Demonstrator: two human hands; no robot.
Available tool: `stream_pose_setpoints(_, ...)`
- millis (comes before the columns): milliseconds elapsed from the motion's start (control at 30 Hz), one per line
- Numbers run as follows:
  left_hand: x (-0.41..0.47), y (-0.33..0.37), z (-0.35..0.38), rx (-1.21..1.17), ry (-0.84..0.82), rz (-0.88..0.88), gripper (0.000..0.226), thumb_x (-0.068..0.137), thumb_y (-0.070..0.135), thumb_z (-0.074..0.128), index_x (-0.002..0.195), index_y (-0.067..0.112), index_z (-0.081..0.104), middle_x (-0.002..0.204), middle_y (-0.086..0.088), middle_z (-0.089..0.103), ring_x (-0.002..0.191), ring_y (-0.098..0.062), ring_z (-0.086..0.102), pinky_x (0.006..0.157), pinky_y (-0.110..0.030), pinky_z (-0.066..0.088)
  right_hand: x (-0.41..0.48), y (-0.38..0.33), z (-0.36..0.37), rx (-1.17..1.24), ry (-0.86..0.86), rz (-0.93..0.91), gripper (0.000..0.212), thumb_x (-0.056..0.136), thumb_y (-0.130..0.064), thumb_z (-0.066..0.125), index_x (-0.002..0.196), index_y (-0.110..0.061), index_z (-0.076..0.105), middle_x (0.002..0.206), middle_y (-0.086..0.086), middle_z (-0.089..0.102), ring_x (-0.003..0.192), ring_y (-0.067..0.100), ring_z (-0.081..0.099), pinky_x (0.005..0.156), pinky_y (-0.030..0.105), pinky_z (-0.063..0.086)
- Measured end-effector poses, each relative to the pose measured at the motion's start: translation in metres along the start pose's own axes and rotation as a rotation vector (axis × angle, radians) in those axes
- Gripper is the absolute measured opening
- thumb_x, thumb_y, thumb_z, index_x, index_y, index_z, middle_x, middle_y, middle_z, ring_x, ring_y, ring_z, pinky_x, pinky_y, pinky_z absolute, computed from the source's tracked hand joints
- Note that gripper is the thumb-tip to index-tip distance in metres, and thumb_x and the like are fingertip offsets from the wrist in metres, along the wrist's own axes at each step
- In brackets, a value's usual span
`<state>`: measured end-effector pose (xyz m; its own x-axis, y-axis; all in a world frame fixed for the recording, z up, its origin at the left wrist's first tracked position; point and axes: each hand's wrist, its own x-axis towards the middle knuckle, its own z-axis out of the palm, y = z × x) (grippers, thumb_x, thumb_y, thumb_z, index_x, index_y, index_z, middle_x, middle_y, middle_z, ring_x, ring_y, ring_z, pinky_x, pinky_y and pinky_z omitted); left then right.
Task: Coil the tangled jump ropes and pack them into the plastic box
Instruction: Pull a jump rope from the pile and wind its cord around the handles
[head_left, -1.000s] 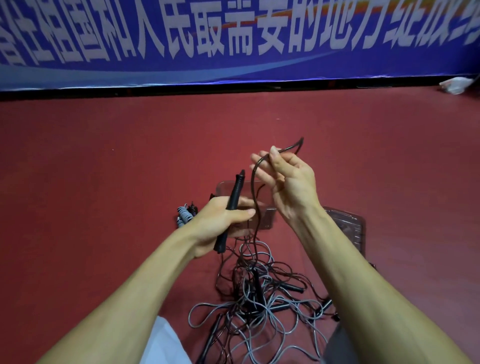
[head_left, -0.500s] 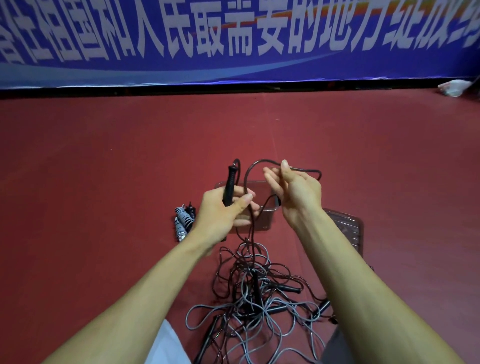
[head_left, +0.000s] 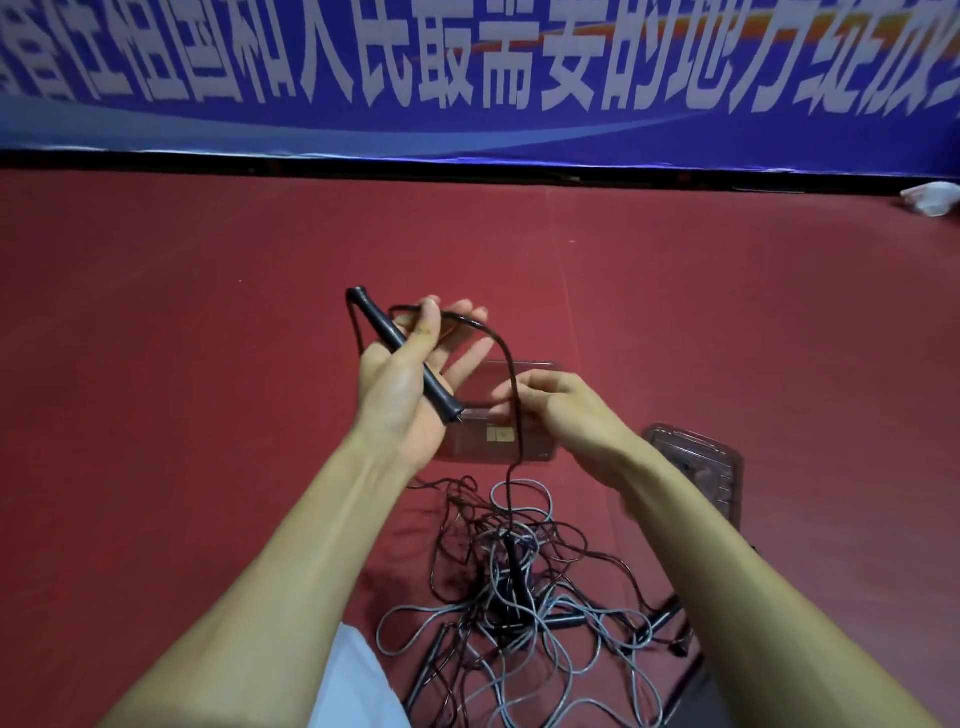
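At 6 o'clock, closest in, a fold of white cloth (head_left: 348, 680) lies at the inner edge of the left forearm. Just beyond it the tangled jump ropes (head_left: 511, 587) sprawl on the red floor (head_left: 208, 312), grey and black cords looped over several black grips, filling the space between the two forearms. At 3 o'clock from the heap a clear lid (head_left: 696, 462) lies flat, partly behind the right forearm.

Past the heap at 12 o'clock sits the plastic box (head_left: 535, 447), clear and open-topped, with both hands raised in front of it and hiding much of its rim. A small pale sticker (head_left: 496, 434) shows on its near wall; its print is too small to read.

The left hand (head_left: 395, 400), palm up, grasps a black handle (head_left: 441, 392) under the thumb, the handle slanting toward 11 o'clock. A black cord (head_left: 509, 364) arches over its fingertips and drops straight into the heap. The right hand (head_left: 571, 415) has its curled fingers at that cord, but they are blurred and I cannot tell whether they pinch it.

Open red floor spreads at 9 o'clock and 3 o'clock and runs on to a black strip at the far edge. Above it hangs a blue banner (head_left: 467, 78) with white characters, of which "人民最需要的地方" can be read. A crumpled white scrap (head_left: 932, 197) lies at 2 o'clock by the strip.
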<state>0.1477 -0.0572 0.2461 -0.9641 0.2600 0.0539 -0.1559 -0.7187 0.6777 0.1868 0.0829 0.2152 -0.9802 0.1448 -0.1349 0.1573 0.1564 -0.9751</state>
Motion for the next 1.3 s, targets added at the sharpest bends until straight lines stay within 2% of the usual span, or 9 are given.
stream_pose_setpoints(167, 0.005, 0.004, -0.013, -0.046, 0.086, 0.017, 0.012, 0.098, 0.010, 0.053, 0.087, 0.010, 0.056, 0.088, -0.009, 0.072, 0.091, -0.023, 0.073, 0.077, -0.040, 0.060, -0.005, -0.003, 0.007, 0.062, -0.137, 0.017, 0.023, 0.100, -0.003, 0.042, 0.090, -0.009, 0.061, 0.085, 0.010, 0.068, 0.059, 0.008, 0.056, 0.047, 0.015, 0.042)
stream_pose_setpoints(333, 0.005, 0.003, -0.016, -0.066, 0.137, 0.015, 0.008, 0.099, 0.010, 0.052, 0.093, 0.008, 0.056, 0.091, -0.011, 0.071, 0.091, -0.022, 0.072, 0.085, -0.041, 0.058, -0.002, 0.005, 0.002, -0.358, 0.027, -0.228, 0.017, 0.089, -0.015, 0.068, 0.076, -0.025, 0.067, 0.063, -0.011, 0.067, 0.061, 0.005, 0.063, 0.058, 0.022, 0.050)
stream_pose_setpoints(533, 0.003, -0.011, -0.018, 0.414, 0.094, -0.014, 0.018, 0.102, 0.014, 0.048, 0.115, 0.009, 0.058, 0.111, -0.008, 0.070, 0.109, -0.019, 0.067, 0.096, -0.034, 0.053, -0.008, -0.006, -0.001, 0.133, 0.169, -0.253, 0.015, 0.089, 0.002, 0.064, 0.079, -0.009, 0.067, 0.062, -0.004, 0.067, 0.064, 0.019, 0.071, 0.055, 0.029, 0.058)
stream_pose_setpoints(700, 0.001, -0.029, -0.023, 0.985, -0.181, 0.047, 0.023, 0.097, 0.007, 0.056, 0.106, 0.022, 0.071, 0.106, -0.003, 0.074, 0.103, -0.016, 0.068, 0.099, -0.039, 0.050, -0.014, -0.017, -0.008, 0.467, 0.203, -0.316, 0.008, 0.089, 0.001, 0.062, 0.085, -0.004, 0.065, 0.075, 0.008, 0.065, 0.069, 0.025, 0.069, 0.062, 0.038, 0.061)
stream_pose_setpoints(833, -0.002, -0.036, -0.023, 1.293, -0.381, 0.037, 0.034, 0.091, 0.002, 0.059, 0.092, 0.034, 0.070, 0.098, -0.002, 0.074, 0.084, -0.010, 0.060, 0.081, -0.027, 0.045, -0.014, -0.022, -0.013, 0.708, 0.272, -0.364, 0.004, 0.090, 0.000, 0.061, 0.086, -0.002, 0.063, 0.070, 0.005, 0.065, 0.065, 0.021, 0.069, 0.055, 0.030, 0.059)
stream_pose_setpoints(933, -0.004, -0.039, -0.017, 1.288, -0.427, 0.003, 0.015, 0.092, 0.002, 0.060, 0.093, 0.013, 0.070, 0.092, -0.006, 0.072, 0.079, -0.010, 0.057, 0.079, -0.030, 0.046, -0.013, -0.023, -0.022, 0.875, 0.342, -0.399, 0.004, 0.091, -0.002, 0.061, 0.087, 0.000, 0.061, 0.074, 0.009, 0.063, 0.067, 0.021, 0.070, 0.055, 0.027, 0.059)
stream_pose_setpoints(1033, -0.007, -0.042, -0.013, 1.223, -0.503, -0.021, 0.017, 0.095, 0.006, 0.059, 0.102, 0.015, 0.071, 0.101, 0.002, 0.074, 0.091, -0.002, 0.064, 0.086, -0.015, 0.047, -0.012, -0.021, -0.028, 1.021, 0.420, -0.389, 0.007, 0.092, -0.003, 0.061, 0.085, -0.001, 0.058, 0.075, 0.011, 0.061, 0.067, 0.019, 0.070, 0.059, 0.029, 0.060)
stream_pose_setpoints(1133, -0.006, -0.048, -0.010, 1.204, -0.448, 0.068, 0.013, 0.094, 0.015, 0.062, 0.092, 0.025, 0.070, 0.089, 0.007, 0.075, 0.095, -0.010, 0.069, 0.089, -0.028, 0.051, -0.008, -0.020, -0.031, 1.122, 0.499, -0.349, 0.013, 0.092, -0.003, 0.062, 0.079, -0.001, 0.057, 0.073, 0.013, 0.062, 0.065, 0.020, 0.070, 0.060, 0.030, 0.060)
stream_pose_setpoints(1300, -0.011, -0.055, -0.010, 1.116, -0.328, 0.096, 0.016, 0.092, 0.010, 0.064, 0.084, 0.022, 0.069, 0.078, 0.003, 0.075, 0.081, -0.011, 0.071, 0.068, -0.025, 0.056, -0.005, -0.010, -0.029, 0.853, 0.559, -0.209, 0.018, 0.094, -0.012, 0.061, 0.084, 0.001, 0.057, 0.072, 0.010, 0.059, 0.063, 0.018, 0.065, 0.064, 0.028, 0.061)
